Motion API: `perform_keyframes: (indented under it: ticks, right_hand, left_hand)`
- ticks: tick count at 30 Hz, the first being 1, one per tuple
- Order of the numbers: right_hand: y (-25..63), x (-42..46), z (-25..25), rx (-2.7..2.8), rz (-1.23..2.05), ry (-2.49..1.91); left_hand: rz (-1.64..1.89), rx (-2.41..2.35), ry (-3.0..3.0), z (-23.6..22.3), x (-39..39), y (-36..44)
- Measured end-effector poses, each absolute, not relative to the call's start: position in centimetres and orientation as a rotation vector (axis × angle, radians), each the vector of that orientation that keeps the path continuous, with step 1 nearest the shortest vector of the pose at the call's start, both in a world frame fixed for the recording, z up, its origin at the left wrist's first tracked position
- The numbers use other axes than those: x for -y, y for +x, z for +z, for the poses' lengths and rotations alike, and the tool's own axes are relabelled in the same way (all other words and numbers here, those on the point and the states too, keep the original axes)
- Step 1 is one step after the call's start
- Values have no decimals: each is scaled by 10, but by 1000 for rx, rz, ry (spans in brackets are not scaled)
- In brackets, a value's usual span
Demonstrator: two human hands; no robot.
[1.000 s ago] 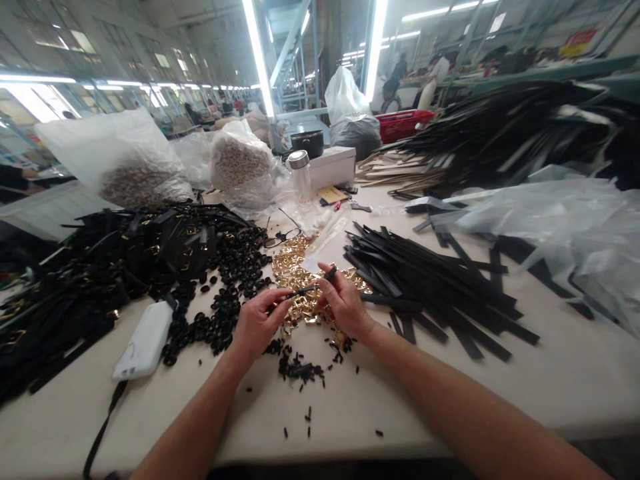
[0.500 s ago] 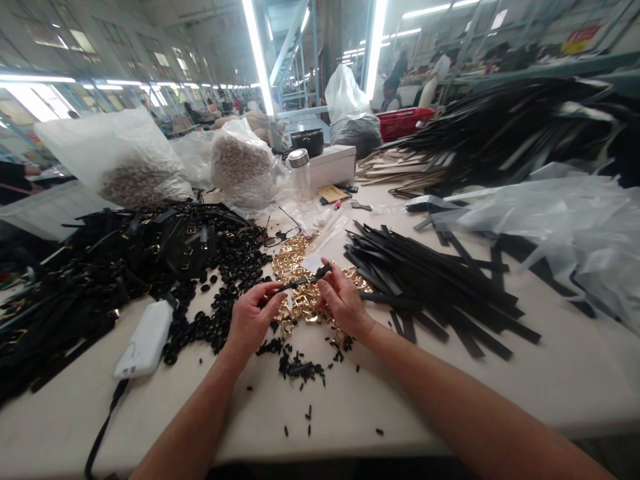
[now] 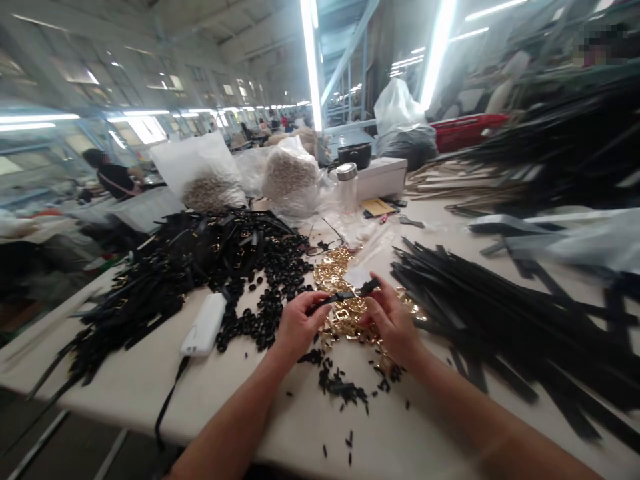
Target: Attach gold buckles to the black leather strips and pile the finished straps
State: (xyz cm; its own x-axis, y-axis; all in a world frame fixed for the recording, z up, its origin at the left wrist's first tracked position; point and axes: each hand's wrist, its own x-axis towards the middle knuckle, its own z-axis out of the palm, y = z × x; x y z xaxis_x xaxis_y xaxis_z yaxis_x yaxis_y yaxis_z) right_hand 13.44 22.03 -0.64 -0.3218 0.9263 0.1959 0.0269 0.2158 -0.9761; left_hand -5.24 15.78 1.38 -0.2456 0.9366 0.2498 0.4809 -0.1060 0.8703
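My left hand (image 3: pixel 296 326) and my right hand (image 3: pixel 393 323) pinch the two ends of a short black strap (image 3: pixel 345 296), held just above a heap of gold metal buckles (image 3: pixel 345 313). Both hands have their fingers closed on it. Small black bits (image 3: pixel 343 388) lie scattered on the table in front of my wrists. A heap of black rings (image 3: pixel 273 280) lies to the left of my left hand.
Long black straps (image 3: pixel 490 313) are piled to the right. Finished black straps with buckles (image 3: pixel 165 273) are heaped at left. A white power bank (image 3: pixel 204 324) with a cable lies near the table's left edge. Bags of parts (image 3: pixel 290 177), a jar (image 3: pixel 347 187) and a white box (image 3: pixel 380 177) stand behind.
The view has swung to the left, so everything sits further right in the frame. My hands keep the same grip on the black strap, which now tilts up at its right end.
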Motion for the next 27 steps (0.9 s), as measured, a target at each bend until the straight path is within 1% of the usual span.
perform_keyframes:
  ticks: [9,12,17,23,27]
  right_hand:
    - [139,-226,-7,1690,1034,-1060]
    - [140,-231,-12,1703,992,-1092]
    - [138,-234,-16,1667,977,-1063]
    - [138,-231,-11,1568,1133,-1036]
    - [138,-231,-12,1605,1117,-1015]
  left_hand:
    - [1285,-1753,1734,20,-158,-49]
    - [1322,-1747,1717,20,-158,-49]
    - [1391,-1752,1614,22,-159,-52]
    - [1446,-1734,1548,22,-160,-57]
    - [1440,-1754,1549,21,-162,-59]
